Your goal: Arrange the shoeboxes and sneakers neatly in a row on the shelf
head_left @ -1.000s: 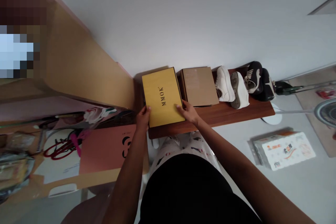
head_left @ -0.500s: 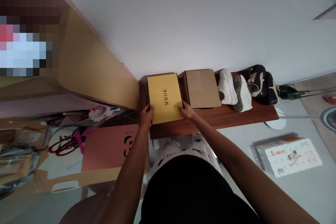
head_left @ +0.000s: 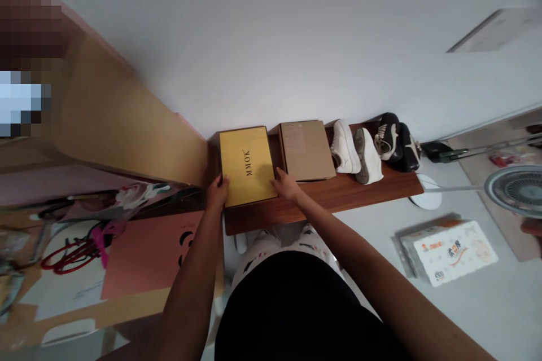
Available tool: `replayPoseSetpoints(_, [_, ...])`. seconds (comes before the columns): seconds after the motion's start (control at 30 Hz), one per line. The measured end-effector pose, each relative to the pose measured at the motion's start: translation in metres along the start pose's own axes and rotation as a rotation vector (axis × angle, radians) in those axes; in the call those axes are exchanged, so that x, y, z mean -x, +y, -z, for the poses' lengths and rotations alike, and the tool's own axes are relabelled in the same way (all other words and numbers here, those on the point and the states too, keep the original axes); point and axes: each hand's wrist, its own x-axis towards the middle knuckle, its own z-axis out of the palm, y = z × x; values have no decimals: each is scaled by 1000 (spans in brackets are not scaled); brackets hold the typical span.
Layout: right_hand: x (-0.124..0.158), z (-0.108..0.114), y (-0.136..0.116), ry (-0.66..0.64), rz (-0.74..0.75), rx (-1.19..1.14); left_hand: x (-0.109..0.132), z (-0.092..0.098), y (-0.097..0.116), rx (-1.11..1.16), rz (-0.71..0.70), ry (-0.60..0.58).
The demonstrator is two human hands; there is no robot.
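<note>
A yellow shoebox with "MMOK" printed on its lid rests on a reddish-brown wooden bench against the wall. My left hand grips its left edge near the front corner, thumb on top. At the opposite edge, my right hand has its fingers closed against the right side. The far sides of both hands' fingers are hidden. Just right of the shoebox, across a narrow gap, stands a plain brown cardboard box.
White sneakers and dark shoes line the bench's right part. On the floor lie a white wrapped tissue pack and a fan. To the left are a tan panel, a pink box and red-handled scissors.
The camera view has swung right, so the bench and boxes appear further left. Both hands remain at the yellow shoebox's sides, and the box looks nearly unmoved on the bench.
</note>
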Motion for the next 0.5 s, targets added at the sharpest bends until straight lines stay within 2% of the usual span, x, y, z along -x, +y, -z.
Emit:
replayPoseSetpoints(0.1, [10, 41, 13, 136, 38, -111, 5, -3, 14, -146, -92, 142])
replayPoseSetpoints(0.17, [14, 79, 28, 255, 34, -140, 14, -18, 28, -168, -186, 221])
replayPoseSetpoints(0.2, [14, 99, 36, 314, 22, -134, 20, -30, 35, -140, -234, 219])
replayPoseSetpoints(0.27, [12, 136, 52, 406, -4, -86, 34, -63, 50, -32, -288, 118])
replayPoseSetpoints(0.33, [5, 162, 67, 450, -27, -15, 46, -104, 63, 81, -262, -52])
replayPoseSetpoints(0.4, [-4, 177, 77, 453, -53, 40, 53, -144, 71, 138, -170, -183])
replayPoseSetpoints(0.5, [-17, 181, 86, 407, -120, 76, 52, -189, 76, 86, -60, -208])
